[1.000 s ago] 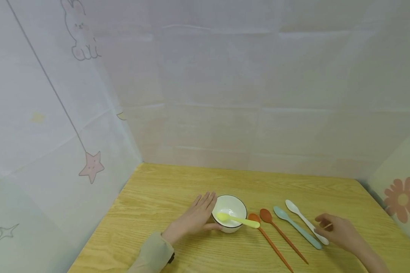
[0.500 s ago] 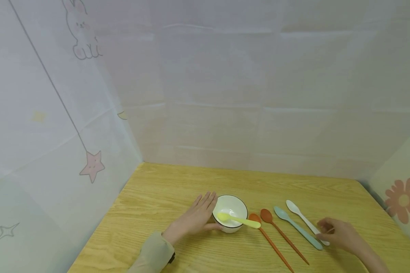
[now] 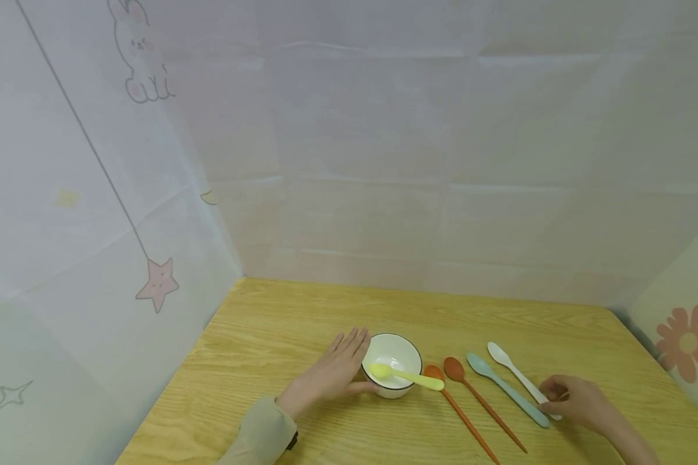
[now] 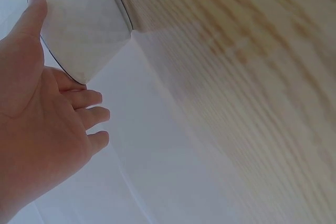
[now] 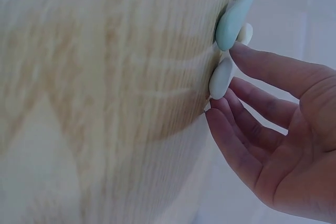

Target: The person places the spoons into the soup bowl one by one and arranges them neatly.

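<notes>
In the head view a white bowl [image 3: 397,352] with a dark rim stands on the table, a yellow spoon [image 3: 413,376] lying across it. My left hand [image 3: 328,373] rests against the bowl's left side, fingers straight; in the left wrist view its thumb touches the bowl's outer wall [image 4: 79,19]. On the right, my right hand [image 3: 578,402] pinches the handle end of a white spoon [image 3: 518,373]. From the right wrist, that handle [image 5: 221,80] shows between thumb and fingers. Just beside it lies a light blue spoon [image 3: 508,391], its handle end close to the thumb.
Two orange-brown spoons, one nearer the bowl [image 3: 465,418] and one farther right [image 3: 488,408], lie slanted on the wooden table [image 3: 302,316]. The yellow spoon's handle reaches over the nearer one. Printed cloth [image 3: 355,142] hangs behind the table and along both sides.
My right hand has come down onto the end of the white spoon's handle, its fingers drawing in around it. The left hand, bowl and other spoons stay as they were.
</notes>
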`<action>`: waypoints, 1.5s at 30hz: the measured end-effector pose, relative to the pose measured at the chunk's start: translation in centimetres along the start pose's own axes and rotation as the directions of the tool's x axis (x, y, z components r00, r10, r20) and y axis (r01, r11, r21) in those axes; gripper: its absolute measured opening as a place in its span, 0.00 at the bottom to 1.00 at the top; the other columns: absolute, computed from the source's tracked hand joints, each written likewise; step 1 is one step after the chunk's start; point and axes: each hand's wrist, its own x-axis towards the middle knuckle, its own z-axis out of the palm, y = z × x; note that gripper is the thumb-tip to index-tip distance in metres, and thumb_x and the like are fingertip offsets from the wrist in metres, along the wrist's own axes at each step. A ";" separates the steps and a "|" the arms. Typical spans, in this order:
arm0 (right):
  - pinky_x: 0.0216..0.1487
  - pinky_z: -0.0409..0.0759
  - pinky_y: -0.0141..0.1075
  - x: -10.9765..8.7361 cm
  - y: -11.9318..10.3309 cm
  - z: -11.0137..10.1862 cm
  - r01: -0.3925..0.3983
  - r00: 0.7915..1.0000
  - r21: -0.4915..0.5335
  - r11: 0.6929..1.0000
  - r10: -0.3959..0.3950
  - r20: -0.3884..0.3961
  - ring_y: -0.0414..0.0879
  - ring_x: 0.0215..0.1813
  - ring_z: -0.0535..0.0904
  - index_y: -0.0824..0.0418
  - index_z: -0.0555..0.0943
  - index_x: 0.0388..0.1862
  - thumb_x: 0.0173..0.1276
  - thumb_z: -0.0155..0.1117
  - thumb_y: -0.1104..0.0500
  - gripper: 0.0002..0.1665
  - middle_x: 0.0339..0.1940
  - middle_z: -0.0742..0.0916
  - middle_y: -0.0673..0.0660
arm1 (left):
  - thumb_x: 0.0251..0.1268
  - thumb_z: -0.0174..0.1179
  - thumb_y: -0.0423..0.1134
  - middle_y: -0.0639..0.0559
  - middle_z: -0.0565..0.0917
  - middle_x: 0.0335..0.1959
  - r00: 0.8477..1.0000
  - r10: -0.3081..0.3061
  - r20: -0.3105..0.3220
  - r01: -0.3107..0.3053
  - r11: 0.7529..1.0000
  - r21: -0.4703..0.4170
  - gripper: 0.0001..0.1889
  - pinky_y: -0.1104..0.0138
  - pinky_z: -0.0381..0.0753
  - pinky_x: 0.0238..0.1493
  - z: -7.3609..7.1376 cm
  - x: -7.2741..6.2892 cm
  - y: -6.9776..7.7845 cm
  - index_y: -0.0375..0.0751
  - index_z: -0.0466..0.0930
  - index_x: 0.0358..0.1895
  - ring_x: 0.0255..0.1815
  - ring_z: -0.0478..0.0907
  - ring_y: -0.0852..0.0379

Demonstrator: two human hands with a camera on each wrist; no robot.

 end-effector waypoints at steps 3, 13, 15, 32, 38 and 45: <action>0.34 0.78 0.26 0.1 0.0 0.1 -0.008 1.000 0.003 1.000 0.008 0.001 0.35 0.36 0.80 0.64 0.84 0.45 0.59 0.74 0.52 0.20 0.39 0.87 0.51 | 0.65 0.49 0.71 0.42 0.48 0.82 1.000 0.001 -0.003 -0.001 1.000 0.000 0.53 0.48 0.51 0.82 0.1 0.0 0.0 0.34 0.47 0.79 0.83 0.48 0.43; 0.33 0.78 0.27 0.3 -0.1 0.2 -0.010 1.000 0.015 1.000 0.010 -0.008 0.31 0.34 0.78 0.64 0.84 0.43 0.58 0.75 0.56 0.18 0.38 0.86 0.51 | 0.65 0.50 0.70 0.41 0.49 0.82 1.000 0.002 -0.002 -0.002 1.000 0.001 0.53 0.48 0.51 0.81 0.1 0.0 0.0 0.33 0.46 0.79 0.83 0.48 0.42; 0.33 0.78 0.27 0.3 0.0 0.3 -0.007 1.000 0.013 1.000 0.007 -0.011 0.31 0.34 0.78 0.64 0.84 0.43 0.57 0.75 0.56 0.18 0.37 0.86 0.51 | 0.65 0.50 0.70 0.41 0.48 0.82 1.000 0.002 -0.002 -0.002 1.000 -0.001 0.53 0.48 0.51 0.81 0.0 0.0 0.0 0.34 0.46 0.79 0.83 0.48 0.42; 0.31 0.76 0.26 0.2 -0.4 0.4 -0.004 1.000 0.041 0.999 0.005 -0.016 0.28 0.32 0.75 0.65 0.83 0.41 0.57 0.74 0.59 0.15 0.34 0.85 0.50 | 0.66 0.51 0.69 0.42 0.48 0.82 1.000 -0.002 -0.004 0.002 1.000 -0.014 0.52 0.48 0.51 0.82 0.0 0.0 0.1 0.33 0.46 0.79 0.83 0.48 0.42; 0.31 0.75 0.26 0.2 -0.4 0.3 -0.027 0.999 0.045 0.999 0.028 -0.015 0.27 0.31 0.73 0.65 0.83 0.41 0.56 0.74 0.60 0.15 0.33 0.84 0.50 | 0.66 0.51 0.69 0.41 0.49 0.82 1.000 -0.002 -0.002 0.002 1.000 -0.011 0.52 0.48 0.52 0.81 -0.1 0.1 0.1 0.33 0.46 0.79 0.83 0.48 0.42; 0.30 0.75 0.27 0.2 -0.3 0.2 -0.019 1.000 0.037 0.999 0.019 -0.009 0.28 0.32 0.74 0.66 0.83 0.41 0.57 0.73 0.59 0.15 0.33 0.84 0.50 | 0.66 0.52 0.68 0.41 0.49 0.82 1.000 -0.004 0.005 0.004 1.000 -0.018 0.52 0.48 0.51 0.82 -0.1 0.1 0.2 0.34 0.45 0.79 0.83 0.47 0.42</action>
